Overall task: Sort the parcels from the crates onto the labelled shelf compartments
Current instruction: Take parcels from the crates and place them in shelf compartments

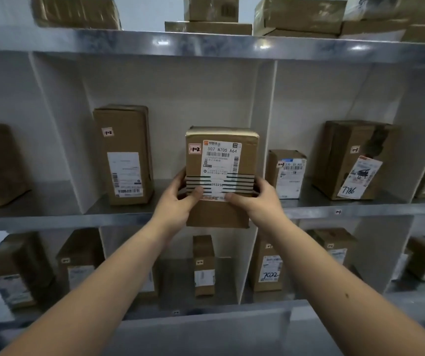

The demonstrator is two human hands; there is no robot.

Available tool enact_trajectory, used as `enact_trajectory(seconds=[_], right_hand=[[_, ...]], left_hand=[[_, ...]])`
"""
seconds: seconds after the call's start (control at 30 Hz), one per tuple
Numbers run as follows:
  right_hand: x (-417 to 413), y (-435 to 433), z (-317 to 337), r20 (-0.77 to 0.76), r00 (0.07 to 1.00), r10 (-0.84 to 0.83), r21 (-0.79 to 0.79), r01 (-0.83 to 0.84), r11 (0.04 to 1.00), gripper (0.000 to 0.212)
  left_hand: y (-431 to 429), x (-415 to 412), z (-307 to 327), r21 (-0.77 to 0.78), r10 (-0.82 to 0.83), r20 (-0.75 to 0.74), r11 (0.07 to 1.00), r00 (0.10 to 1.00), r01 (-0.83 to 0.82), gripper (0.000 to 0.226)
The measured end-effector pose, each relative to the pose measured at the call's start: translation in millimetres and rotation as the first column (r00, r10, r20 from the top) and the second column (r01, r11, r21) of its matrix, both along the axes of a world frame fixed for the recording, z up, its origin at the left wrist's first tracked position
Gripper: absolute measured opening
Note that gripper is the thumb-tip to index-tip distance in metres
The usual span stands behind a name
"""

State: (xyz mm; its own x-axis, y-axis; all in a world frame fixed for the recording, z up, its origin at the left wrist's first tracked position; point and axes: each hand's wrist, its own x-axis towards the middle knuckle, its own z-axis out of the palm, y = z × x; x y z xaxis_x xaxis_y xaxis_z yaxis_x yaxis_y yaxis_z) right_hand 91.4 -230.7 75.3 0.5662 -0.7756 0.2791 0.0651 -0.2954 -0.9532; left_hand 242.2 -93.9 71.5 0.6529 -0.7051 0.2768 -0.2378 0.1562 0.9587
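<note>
A brown cardboard parcel (pixel 221 160) with a white shipping label and a red-edged tag reading 1-2 stands upright in front of the middle shelf compartment (pixel 180 98). My left hand (pixel 178 199) grips its lower left side and my right hand (pixel 260 199) grips its lower right side. The parcel's bottom hangs below the grey shelf edge (pixel 52 217), in front of it. Inside the same compartment, to the left, stands a tall brown box (pixel 125 155) tagged 1-2.
The compartment on the right holds a small box (pixel 287 173) tagged 1-3 and a bigger box (pixel 352 160) marked 7786. More parcels fill the lower row (pixel 203 265) and the top shelf (pixel 211 11). White dividers (pixel 265 119) separate the compartments.
</note>
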Motion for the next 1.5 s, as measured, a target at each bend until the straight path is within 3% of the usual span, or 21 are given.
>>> enact_trajectory(seconds=[0.33,0.53,0.9,1.27,1.5], right_hand=[[-3.1,-18.5,-1.6,0.061,0.998,0.001,0.010,-0.001,1.000,0.075],[-9.4,-19.8,-2.6,0.008,1.000,0.030,0.004,-0.030,1.000,0.069],[10.2,-30.1,-9.8,-0.025,1.000,0.004,-0.051,-0.006,0.999,0.070],[50.8,-51.0,-12.8,-0.079,0.995,-0.057,-0.116,0.048,0.992,0.056],[77.5,-70.7,-17.8,-0.033,0.999,-0.042,-0.131,0.037,0.991,0.049]], left_hand=[[-16.4,3.4,-0.7,-0.033,0.039,0.069,0.999,0.997,-0.037,0.065],[-13.8,-8.7,-9.5,0.000,0.055,0.105,0.998,0.993,-0.056,0.078],[-21.9,0.5,-18.4,-0.006,0.114,0.125,0.993,0.986,-0.114,0.066],[-51.1,35.3,-17.7,0.070,0.201,0.198,0.973,0.959,-0.219,0.056],[-75.5,58.2,-18.7,0.076,0.224,0.199,0.967,0.954,-0.243,0.053]])
